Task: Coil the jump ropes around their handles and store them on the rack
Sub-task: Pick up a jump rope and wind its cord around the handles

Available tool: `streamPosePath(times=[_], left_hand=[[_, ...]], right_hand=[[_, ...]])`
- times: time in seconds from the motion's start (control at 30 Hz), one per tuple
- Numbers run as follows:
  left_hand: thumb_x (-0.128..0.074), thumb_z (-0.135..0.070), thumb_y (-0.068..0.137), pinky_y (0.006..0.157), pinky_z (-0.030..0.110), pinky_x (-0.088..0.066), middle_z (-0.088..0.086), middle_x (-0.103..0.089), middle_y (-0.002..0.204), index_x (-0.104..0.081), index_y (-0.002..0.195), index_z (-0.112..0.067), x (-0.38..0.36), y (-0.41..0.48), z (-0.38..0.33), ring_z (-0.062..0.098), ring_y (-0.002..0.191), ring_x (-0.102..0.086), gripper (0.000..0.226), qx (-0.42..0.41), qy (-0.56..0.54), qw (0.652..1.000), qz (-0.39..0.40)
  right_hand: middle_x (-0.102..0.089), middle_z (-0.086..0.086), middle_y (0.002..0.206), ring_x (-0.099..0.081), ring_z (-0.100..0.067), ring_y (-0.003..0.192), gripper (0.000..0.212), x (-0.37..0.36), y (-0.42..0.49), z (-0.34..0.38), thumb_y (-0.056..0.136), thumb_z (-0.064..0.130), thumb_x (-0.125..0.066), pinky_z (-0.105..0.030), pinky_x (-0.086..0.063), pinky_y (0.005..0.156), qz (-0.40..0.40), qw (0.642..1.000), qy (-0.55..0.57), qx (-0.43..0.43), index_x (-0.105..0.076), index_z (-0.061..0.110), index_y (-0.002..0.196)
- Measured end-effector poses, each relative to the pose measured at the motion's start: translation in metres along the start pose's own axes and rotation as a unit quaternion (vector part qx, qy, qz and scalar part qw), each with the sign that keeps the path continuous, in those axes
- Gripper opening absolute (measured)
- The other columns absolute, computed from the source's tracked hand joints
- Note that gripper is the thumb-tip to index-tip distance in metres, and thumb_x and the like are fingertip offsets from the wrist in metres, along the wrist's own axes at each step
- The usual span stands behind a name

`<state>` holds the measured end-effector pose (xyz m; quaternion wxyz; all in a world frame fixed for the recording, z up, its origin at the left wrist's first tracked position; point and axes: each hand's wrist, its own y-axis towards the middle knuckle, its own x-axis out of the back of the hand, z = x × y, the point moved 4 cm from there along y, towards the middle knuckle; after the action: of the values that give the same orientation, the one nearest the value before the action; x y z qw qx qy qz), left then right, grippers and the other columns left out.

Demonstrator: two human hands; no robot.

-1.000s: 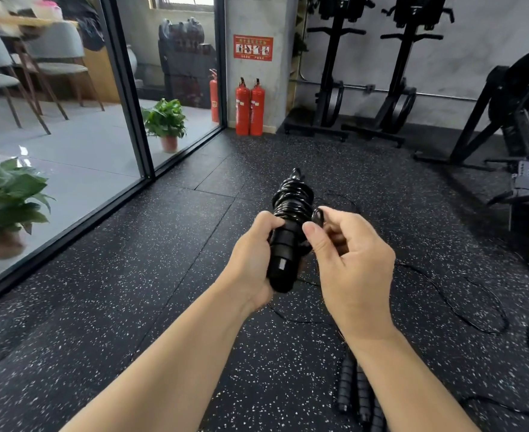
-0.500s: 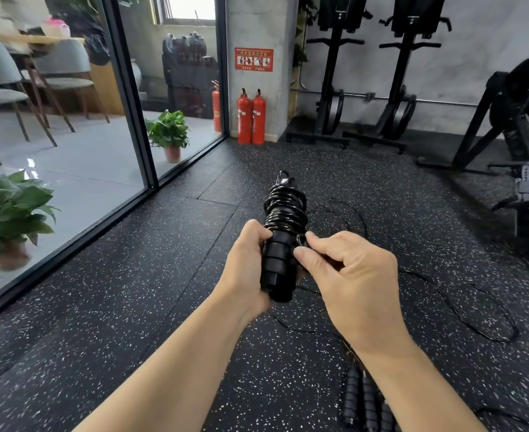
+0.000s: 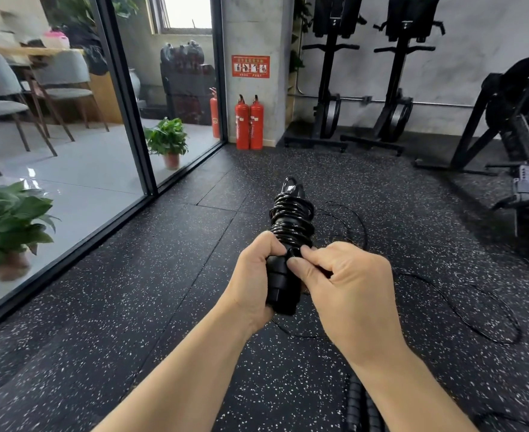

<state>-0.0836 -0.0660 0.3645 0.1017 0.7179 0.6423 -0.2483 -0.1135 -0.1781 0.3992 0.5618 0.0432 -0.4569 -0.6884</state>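
Observation:
My left hand (image 3: 255,282) grips a pair of black jump rope handles (image 3: 283,291) held upright in front of me. Glossy black cord (image 3: 291,222) is wound in many turns around their upper half. My right hand (image 3: 347,291) pinches the cord end against the handles just below the coil. Another black rope (image 3: 462,310) trails in loose loops over the floor to the right. More black handles (image 3: 361,403) lie on the floor beneath my right forearm, partly hidden. No rack for ropes is identifiable.
Speckled black rubber floor (image 3: 132,322) all around. A glass wall (image 3: 123,98) runs along the left with potted plants (image 3: 166,145) behind it. Two red fire extinguishers (image 3: 249,123) stand by a pillar. Black gym machines (image 3: 391,88) line the back and right side.
My right hand has moved down and closer to the handles, pressing the cord end against them. The camera has tilted down slightly; the coil looks the same size.

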Motion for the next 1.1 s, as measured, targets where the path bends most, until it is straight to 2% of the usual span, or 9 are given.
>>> streamPosePath(times=[0.1,0.33,0.47,0.53,0.6,0.73,0.83,0.9,1.1], left_hand=[[-0.057,-0.023,0.058,0.061,0.029,-0.045,0.008,-0.069,0.081,-0.07,0.083,-0.006,-0.005,-0.001,-0.001,0.021,0.068,-0.06,0.033,-0.02,-0.013,0.999,0.026],[-0.054,-0.015,0.071,0.05,0.022,-0.051,0.007,-0.068,0.071,-0.074,0.063,-0.011,-0.009,-0.001,-0.002,0.018,0.057,-0.065,0.022,-0.041,-0.016,0.999,0.027],[-0.035,-0.014,0.091,0.05,0.021,-0.046,0.005,-0.063,0.059,-0.068,0.051,-0.013,-0.011,-0.001,0.001,0.016,0.048,-0.061,0.051,-0.014,-0.005,0.999,0.031],[-0.037,-0.014,0.09,0.048,0.02,-0.046,0.004,-0.06,0.057,-0.065,0.057,-0.011,-0.011,-0.001,0.0,0.016,0.046,-0.059,0.043,-0.017,0.0,1.0,0.023],[-0.049,-0.017,0.081,0.048,0.022,-0.045,0.005,-0.057,0.06,-0.058,0.073,-0.008,-0.007,0.001,-0.001,0.017,0.048,-0.056,0.015,-0.028,0.008,1.0,-0.009],[-0.056,-0.023,0.062,0.049,0.024,-0.041,0.005,-0.051,0.067,-0.056,0.086,-0.01,-0.001,0.004,0.004,0.018,0.052,-0.05,0.028,-0.028,0.032,0.999,-0.035],[-0.052,-0.017,0.081,0.043,0.02,-0.042,0.005,-0.054,0.058,-0.054,0.078,-0.007,0.0,0.001,-0.001,0.016,0.043,-0.05,0.011,-0.03,0.037,0.998,-0.046],[-0.041,-0.009,0.09,0.039,0.019,-0.042,0.006,-0.054,0.051,-0.053,0.076,-0.004,0.0,0.001,-0.004,0.017,0.037,-0.049,0.02,-0.032,0.035,0.998,-0.032],[-0.05,-0.016,0.076,0.052,0.025,-0.044,0.017,-0.059,0.07,-0.059,0.087,0.0,0.0,0.002,-0.007,0.025,0.055,-0.053,0.022,-0.018,0.059,0.998,0.006]], right_hand=[[-0.06,0.002,0.061,-0.059,-0.02,0.056,0.022,0.001,-0.001,0.001,0.081,0.031,-0.066,-0.042,-0.051,0.051,-0.013,1.0,0.006,-0.015,-0.074,0.012,0.074],[-0.048,0.007,0.059,-0.048,-0.014,0.05,0.025,0.001,0.0,0.014,0.086,0.033,-0.06,-0.039,-0.044,0.044,-0.018,0.997,-0.074,0.025,-0.069,0.015,0.072],[-0.053,0.005,0.063,-0.052,-0.015,0.053,0.025,0.003,0.0,0.014,0.083,0.037,-0.063,-0.037,-0.047,0.047,-0.013,0.998,-0.066,0.017,-0.073,0.014,0.082],[-0.052,0.006,0.065,-0.051,-0.013,0.054,0.026,0.004,0.001,0.014,0.083,0.038,-0.062,-0.035,-0.047,0.048,0.009,0.997,-0.067,0.024,-0.073,0.014,0.086],[-0.049,0.007,0.066,-0.049,-0.012,0.054,0.028,0.005,0.001,0.014,0.086,0.038,-0.058,-0.033,-0.045,0.047,0.041,0.994,-0.089,0.037,-0.072,0.014,0.09],[-0.037,0.009,0.071,-0.044,-0.012,0.05,0.025,-0.001,-0.002,0.014,0.096,0.033,-0.054,-0.025,-0.037,0.043,0.082,0.985,-0.14,0.061,-0.067,0.012,0.095],[-0.046,0.007,0.075,-0.052,-0.013,0.058,0.034,-0.004,0.0,0.008,0.1,0.035,-0.043,-0.034,-0.049,0.051,0.081,0.992,-0.085,0.042,-0.066,0.011,0.106],[-0.058,0.005,0.078,-0.058,-0.012,0.064,0.03,-0.002,0.002,0.001,0.097,0.028,-0.045,-0.037,-0.053,0.058,0.062,0.997,-0.032,0.02,-0.068,0.011,0.107],[-0.069,-0.001,0.071,-0.066,-0.011,0.055,0.025,0.002,0.01,-0.018,0.089,0.002,-0.064,-0.019,-0.052,0.056,0.156,0.968,0.148,-0.131,-0.068,0.017,0.109]])
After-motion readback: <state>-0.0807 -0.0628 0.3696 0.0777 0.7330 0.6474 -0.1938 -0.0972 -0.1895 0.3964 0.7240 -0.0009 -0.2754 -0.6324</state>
